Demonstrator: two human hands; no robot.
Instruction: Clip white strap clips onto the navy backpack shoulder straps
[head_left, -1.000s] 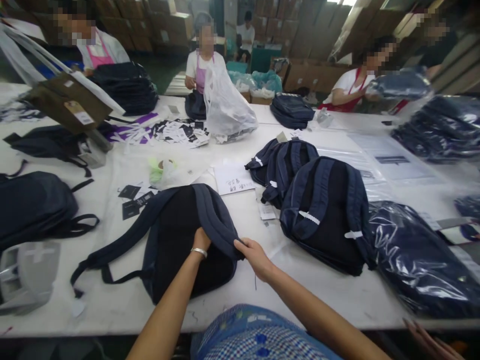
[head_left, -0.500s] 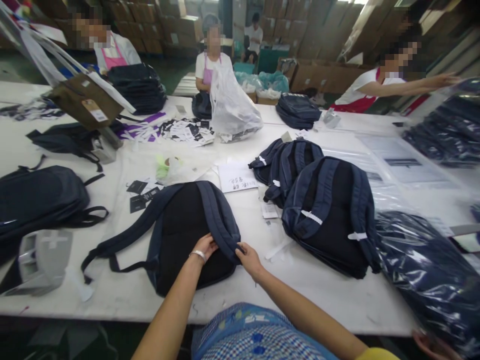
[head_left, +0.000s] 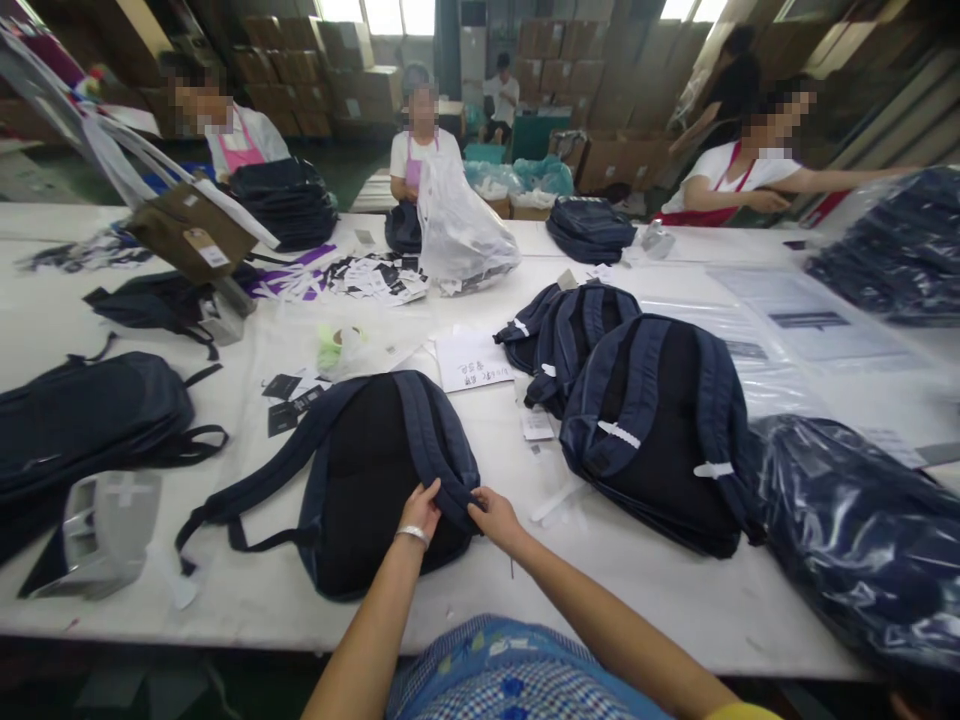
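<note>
A navy backpack (head_left: 367, 470) lies back-side up on the white table (head_left: 637, 590) right in front of me. Its right shoulder strap (head_left: 431, 440) runs down to the near edge, and its left strap (head_left: 247, 490) trails off to the left. My left hand (head_left: 420, 508), with a silver bracelet at the wrist, pinches the lower end of the right strap. My right hand (head_left: 491, 515) grips the same strap end from the right side. Both hands are closed on it, close together.
More navy backpacks (head_left: 660, 430) lie to the right, bagged ones (head_left: 862, 540) at the far right. Another backpack (head_left: 82, 420) and a grey plastic holder (head_left: 105, 525) sit left. Paper tags (head_left: 375, 278), a note sheet (head_left: 472, 362) and several seated workers are across the table.
My left hand has shifted from the backpack's back panel onto the strap end beside my right hand. The view has tilted up slightly.
</note>
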